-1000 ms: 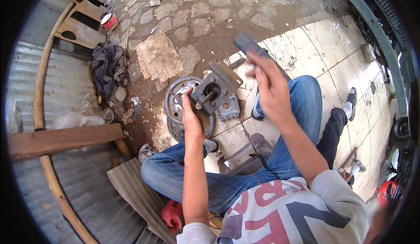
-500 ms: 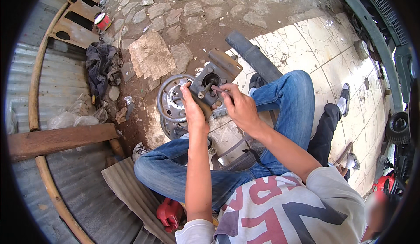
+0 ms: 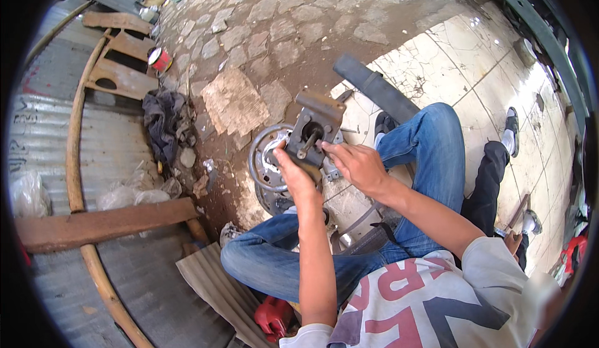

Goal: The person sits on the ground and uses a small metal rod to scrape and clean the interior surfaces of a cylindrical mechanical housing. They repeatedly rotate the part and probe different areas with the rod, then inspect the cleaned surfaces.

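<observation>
The left hand [image 3: 301,181] cupped a dark metal bracket [image 3: 317,117] from its near left side, with the thumb laid up along the edge and the other fingers mostly hidden beneath it, so that their exact closure could not be seen. The bracket sat tilted between the two hands, its bent flange at the far end and its bolted plate facing up. A short shaft [image 3: 307,147] stuck out of the round opening in that plate, to the right of the left thumb and just left of the right fingertips. The right hand [image 3: 357,164] came in from the other side with thumb and index finger drawn narrowly together at the rim of the opening, close beside the shaft; whether they pinched a small piece there could not be told. Left of the bracket, and partly covered by it, lay a round metal plate with a raised ring [image 3: 254,167]. Beyond the right hand, a long dark grey bar [image 3: 377,90] rested across pale floor tiles [image 3: 458,54], near the knee of the blue jeans [image 3: 430,142]. A flat, ragged brown slab [image 3: 234,101] lay on the dirt ahead, and a dark crumpled cloth [image 3: 163,123] sat farther left, by the corrugated metal wall [image 3: 47,132].
</observation>
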### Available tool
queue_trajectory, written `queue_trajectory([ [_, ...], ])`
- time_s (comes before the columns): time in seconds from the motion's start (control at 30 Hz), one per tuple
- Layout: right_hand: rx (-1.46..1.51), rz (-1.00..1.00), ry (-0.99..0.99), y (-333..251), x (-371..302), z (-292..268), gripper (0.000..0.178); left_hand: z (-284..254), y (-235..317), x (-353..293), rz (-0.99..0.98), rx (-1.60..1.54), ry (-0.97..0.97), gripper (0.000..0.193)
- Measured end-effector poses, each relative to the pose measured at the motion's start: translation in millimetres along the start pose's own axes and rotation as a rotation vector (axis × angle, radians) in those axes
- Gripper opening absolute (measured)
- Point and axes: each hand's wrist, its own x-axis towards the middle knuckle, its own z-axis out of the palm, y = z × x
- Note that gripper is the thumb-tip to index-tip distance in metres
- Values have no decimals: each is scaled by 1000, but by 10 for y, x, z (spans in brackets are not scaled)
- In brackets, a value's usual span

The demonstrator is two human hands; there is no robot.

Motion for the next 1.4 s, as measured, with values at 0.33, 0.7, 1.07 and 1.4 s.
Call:
queue_trajectory([
  [0.33, -4, 21, 100, 183, 124, 31, 37, 76, -72, 81, 102, -19, -49, 48],
  [0.7, 109, 89, 144, 196, 114, 22, 30, 136, -138, 79, 119, -76, -65, 48],
  [1.07, 147, 55, 102, 241, 179, 126, 34, 33, -217, 141, 106, -134, 53, 49],
  [1.4, 30, -149, 48, 257, 321, 61, 33, -25, -115, 99, 141, -38, 45, 45],
])
